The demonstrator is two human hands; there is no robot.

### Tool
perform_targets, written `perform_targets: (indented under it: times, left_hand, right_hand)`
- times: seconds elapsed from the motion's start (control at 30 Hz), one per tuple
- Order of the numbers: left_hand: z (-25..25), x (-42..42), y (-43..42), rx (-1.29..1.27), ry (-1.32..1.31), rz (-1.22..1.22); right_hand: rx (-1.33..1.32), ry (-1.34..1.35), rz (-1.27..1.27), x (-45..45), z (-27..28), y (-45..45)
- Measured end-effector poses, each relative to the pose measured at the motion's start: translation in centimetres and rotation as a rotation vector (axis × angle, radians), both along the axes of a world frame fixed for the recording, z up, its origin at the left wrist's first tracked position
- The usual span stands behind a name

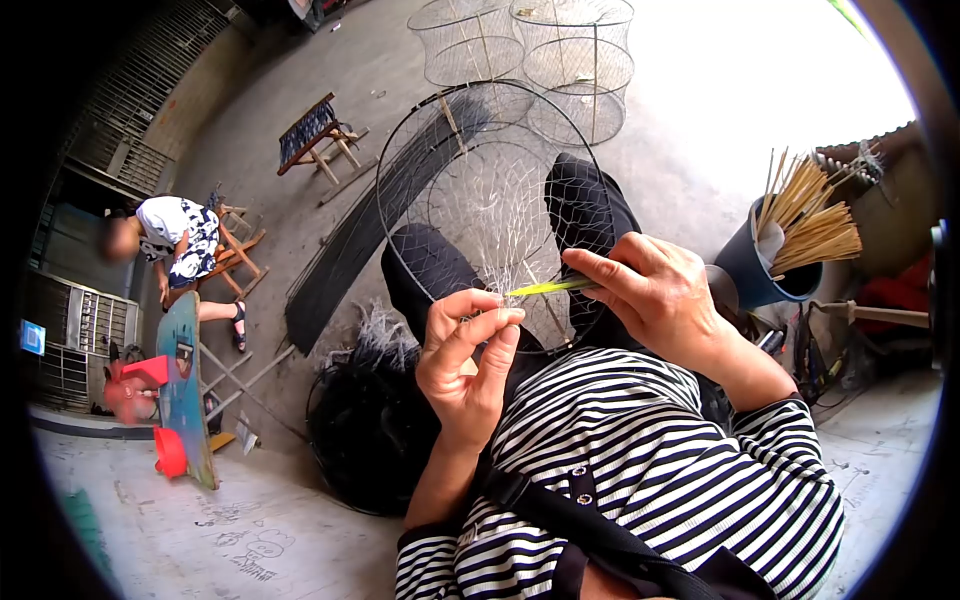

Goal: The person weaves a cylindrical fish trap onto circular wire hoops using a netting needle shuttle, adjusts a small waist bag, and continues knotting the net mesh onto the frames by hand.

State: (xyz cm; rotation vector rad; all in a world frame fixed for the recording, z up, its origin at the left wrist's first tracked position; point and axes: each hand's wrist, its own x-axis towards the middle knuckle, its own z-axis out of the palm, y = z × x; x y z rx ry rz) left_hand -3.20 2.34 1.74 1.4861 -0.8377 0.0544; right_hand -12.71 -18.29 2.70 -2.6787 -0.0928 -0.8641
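A round net cage with a dark wire hoop (386, 135) rests against my knees, its pale mesh gathered to a bunch near my chest. My left hand (468, 355) pinches the gathered mesh between thumb and fingers. From the right, my right hand (650, 295) grips a thin yellow-green tool (545, 287), with the index finger stretched out along it. The tool's pointed tip touches the mesh right at my left fingertips. Fine strands at the tip are too small to make out.
More net cages (577, 55) stand ahead on the floor. A bundle of dark rods (350, 240) lies left of my knees. At the right is a bucket (735, 250) of bamboo sticks (815, 225). A seated person (185, 235) is at the left, near a blue-green table (180, 400) and a stool (318, 135).
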Motion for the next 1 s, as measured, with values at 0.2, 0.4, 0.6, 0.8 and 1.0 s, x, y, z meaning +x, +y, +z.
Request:
perform_targets:
  times: [0.2, 0.4, 0.6, 0.8, 1.0]
  left_hand:
    - [-0.1, 0.2, 0.1, 0.01, -0.005, 0.003]
    - [-0.3, 0.2, 0.1, 0.026, -0.041, -0.017]
    - [-0.9, -0.6, -1.0, 0.211, -0.286, 0.06]
    - [-0.8, 0.0, -0.2, 0.312, -0.293, 0.064]
    - [-1.6, 1.3, 0.5, -0.097, 0.25, -0.181]
  right_hand:
    - [0.024, -0.001, -0.033, 0.2, -0.6, -0.5]
    - [0.097, 0.004, 0.054, 1.3, -1.1, -0.2]
    - [0.908, 0.24, 0.514, 4.3, -0.3, 1.9]
    - [1.039, 0.272, 0.416, 4.9, -0.7, -0.7]
    - [0.158, 0.034, -0.123, 4.2, -3.9, -3.0]
